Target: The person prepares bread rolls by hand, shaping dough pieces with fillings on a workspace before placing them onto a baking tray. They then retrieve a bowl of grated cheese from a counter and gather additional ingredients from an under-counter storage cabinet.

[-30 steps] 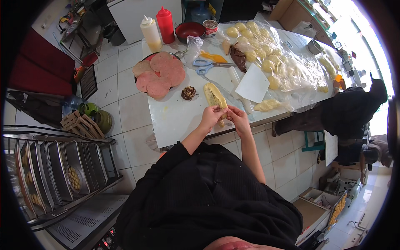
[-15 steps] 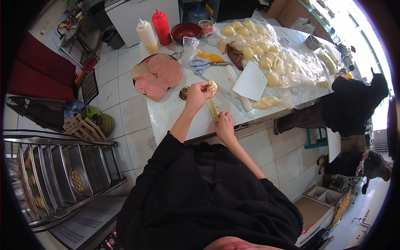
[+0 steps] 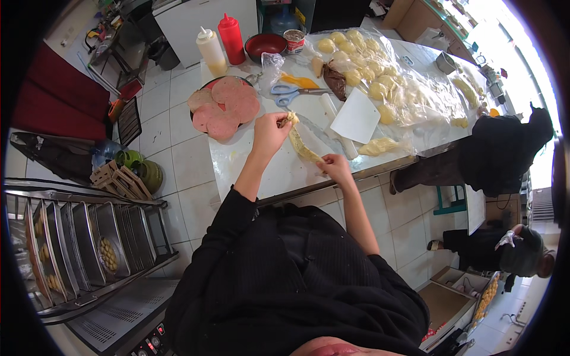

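So, the thing to look at here is the long, thin strip of pale yellow dough with dark specks (image 3: 301, 147), stretched between two bare hands over the front part of the white, smooth-topped table (image 3: 270, 181). Its long axis runs on a slant: far end up and to the left, near end down and to the right, with a bit of a curve along the way.

The left hand (image 3: 270, 132) has the far end pinched in its fingers, where the dough bunches into a small lump. The right hand (image 3: 337, 168) has the near end between thumb and fingers, close to the table's front edge. So neither hand is really nearer to the strip: they've got an end each, and the dough lies right of the left hand and left of the right one. (Can't tell from this angle whether the middle touches the tabletop or hangs just above it.)

Around it: overlapping round pink slices (image 3: 240, 107) to the left of the left hand, scissors with light blue handles (image 3: 286, 94) just beyond the far end, and a white cylinder (image 3: 349, 148) partly under a flat white sheet (image 3: 357, 115) off to the right.
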A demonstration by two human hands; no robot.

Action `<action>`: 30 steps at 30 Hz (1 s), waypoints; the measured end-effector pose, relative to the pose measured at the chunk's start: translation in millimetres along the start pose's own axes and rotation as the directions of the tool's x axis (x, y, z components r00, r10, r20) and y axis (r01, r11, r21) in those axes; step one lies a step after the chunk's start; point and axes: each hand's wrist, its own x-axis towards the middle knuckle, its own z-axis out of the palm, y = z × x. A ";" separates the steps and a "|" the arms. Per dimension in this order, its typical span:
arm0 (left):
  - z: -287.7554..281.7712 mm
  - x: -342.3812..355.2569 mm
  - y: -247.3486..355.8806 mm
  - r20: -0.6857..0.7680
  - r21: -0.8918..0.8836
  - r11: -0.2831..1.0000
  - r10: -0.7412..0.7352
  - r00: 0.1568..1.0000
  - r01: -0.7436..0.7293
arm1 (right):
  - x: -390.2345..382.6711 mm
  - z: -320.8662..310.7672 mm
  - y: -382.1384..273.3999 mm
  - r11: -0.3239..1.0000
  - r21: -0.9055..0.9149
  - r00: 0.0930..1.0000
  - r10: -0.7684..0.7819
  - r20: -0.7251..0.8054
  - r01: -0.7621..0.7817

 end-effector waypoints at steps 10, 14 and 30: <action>-18.5 -62.7 -17.6 -0.188 0.241 0.962 -0.081 0.979 0.126 | 16.3 -58.5 -2.5 0.964 0.261 0.982 -0.006 -0.190 0.056; 7.8 -78.7 -18.7 -0.142 0.215 0.976 -0.016 0.990 0.047 | 11.2 -52.7 -34.3 0.983 0.118 0.943 -0.095 -0.319 0.139; 103.4 -119.7 -65.4 0.174 0.051 0.987 0.140 0.975 -0.151 | -30.1 73.7 -84.2 0.645 -0.683 0.930 -0.338 0.147 0.342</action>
